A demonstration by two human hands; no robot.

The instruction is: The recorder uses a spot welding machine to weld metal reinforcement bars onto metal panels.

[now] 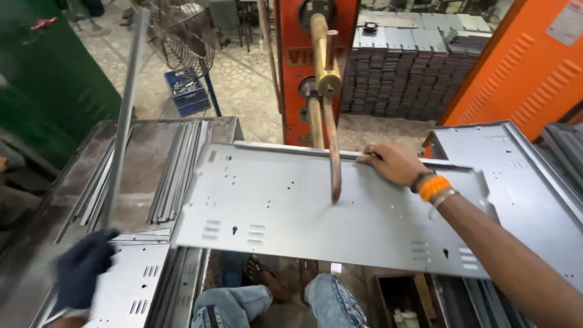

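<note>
The right hand [393, 163] is bare, with an orange band at the wrist, and rests on the far edge of a large flat metal sheet [316, 206] — its fingers curl over the folded rim, so the grip is closed on that edge. The sheet is dull grey steel, roughly rectangular, punched with small round holes, keyhole slots and short louvre cuts. It lies level in front of the person, above the knees in faded blue jeans [331, 300].

A thin copper rod [333, 152], curved and reddish, comes down from a brass fitting on the orange machine [297, 67]; its tip meets the top of the sheet just left of the right hand.

The left hand [82, 267] wears a dark blue glove and is wrapped tightly around the lower end of a long narrow metal strip [124, 115], which rises steeply toward the top of the view. Beneath it, on the worn steel counter [143, 130], lie bundles of similar thin strips [179, 167] and another punched panel [136, 285]. A further grey panel [522, 176] sits to the right, beside the orange cabinet.
</note>
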